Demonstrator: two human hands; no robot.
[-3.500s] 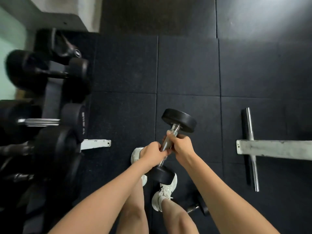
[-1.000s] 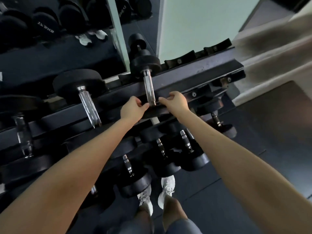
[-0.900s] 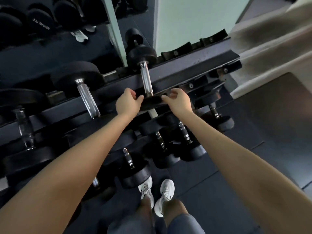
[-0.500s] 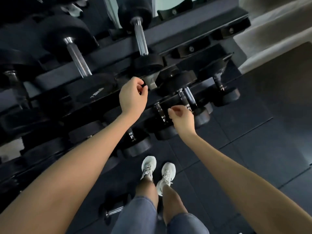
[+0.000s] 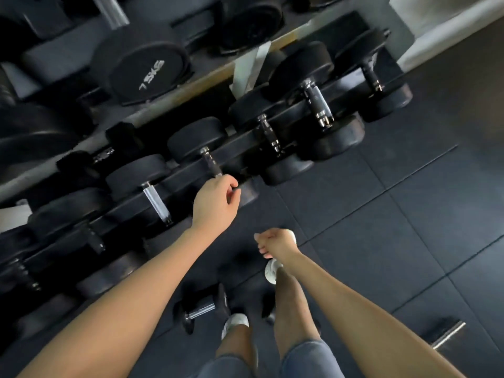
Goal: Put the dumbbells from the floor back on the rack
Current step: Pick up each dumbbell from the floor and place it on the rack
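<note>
Head view, looking down along both bare forearms. We see the rack running diagonally from lower left to upper right, its lower tier filled with black dumbbells whose chrome handles cross the front rail. The left hand hangs just in front of that tier, over the near head of one racked dumbbell. Its fingers are loosely curled and clasp nothing, and we cannot tell whether they touch the rubber head. The right hand is lower and nearer the body, apart from the rack, its fingers likewise curled loosely inward around nothing. The loose dumbbell lies on its side on the floor, below the left forearm and just beside the left shoe; neither hand touches it. On a higher tier we read "7.5KG" on a large head. The right shoe shows under the right wrist. A chrome bar lies on the floor at the lower right, beside the right forearm.
</note>
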